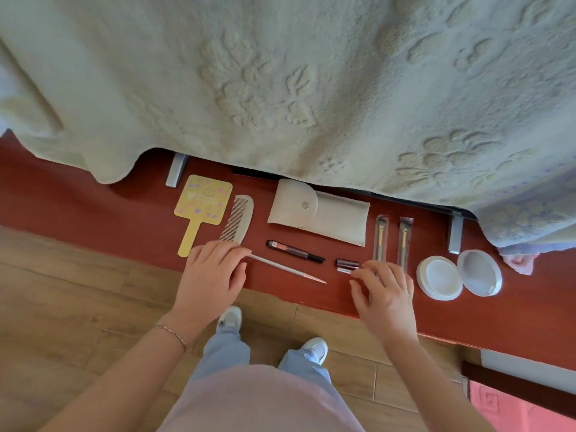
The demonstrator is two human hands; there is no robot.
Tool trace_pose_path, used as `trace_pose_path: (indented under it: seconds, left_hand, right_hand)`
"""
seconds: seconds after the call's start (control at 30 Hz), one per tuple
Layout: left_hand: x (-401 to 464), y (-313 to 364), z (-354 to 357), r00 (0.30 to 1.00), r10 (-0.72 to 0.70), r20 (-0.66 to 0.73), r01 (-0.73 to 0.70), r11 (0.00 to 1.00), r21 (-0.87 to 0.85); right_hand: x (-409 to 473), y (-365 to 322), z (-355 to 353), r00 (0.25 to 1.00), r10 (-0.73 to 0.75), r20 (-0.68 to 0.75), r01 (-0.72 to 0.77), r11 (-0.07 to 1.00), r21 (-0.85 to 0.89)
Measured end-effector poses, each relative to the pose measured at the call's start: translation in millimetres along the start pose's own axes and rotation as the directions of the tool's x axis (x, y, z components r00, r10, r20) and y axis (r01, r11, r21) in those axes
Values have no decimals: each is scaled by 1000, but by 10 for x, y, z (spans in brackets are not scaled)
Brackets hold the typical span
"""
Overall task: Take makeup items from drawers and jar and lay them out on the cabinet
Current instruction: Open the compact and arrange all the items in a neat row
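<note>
left hand (212,269): my fingertips pinch the pencil's blunt end.
pencil (288,269): on the table (93,207), just below the pouch (318,210); light, stiff, rolls; hold mid-barrel.
right hand (385,288): curled fingers touching the small tube (347,265), grip unclear.

On the red cabinet top (93,210): one yellow hand mirror (202,201), one white comb (238,218), one cream snap pouch (314,215), two wrapped makeup brushes (380,236) (404,241). One dark tube (294,251), one slim pencil (288,269), one small lipstick (347,265). One round white compact (439,277), one separate round lid (480,272).
</note>
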State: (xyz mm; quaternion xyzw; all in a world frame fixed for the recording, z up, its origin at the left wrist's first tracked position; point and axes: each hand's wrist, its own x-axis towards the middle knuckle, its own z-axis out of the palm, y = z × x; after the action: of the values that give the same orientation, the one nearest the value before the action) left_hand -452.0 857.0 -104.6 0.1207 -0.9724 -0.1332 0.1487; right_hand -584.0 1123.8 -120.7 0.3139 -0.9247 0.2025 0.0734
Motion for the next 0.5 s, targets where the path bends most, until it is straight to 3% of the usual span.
trace_pose_path:
  seconds: [0.13,0.3,0.5]
  left_hand:
    - [97,-176,16,998,53,43,-51,998,-37]
    - [155,-404,-71,968,204,146,-192,977,-95]
    - [172,-496,-145,919,352,176,-328,932,-152]
  right_hand:
    - [39,-165,10,987,157,-40,-159,986,-43]
    - [-38,-225,79,889,457,21,-449,881,-152]
    - [8,-301,81,820,567,78,-546,816,-191]
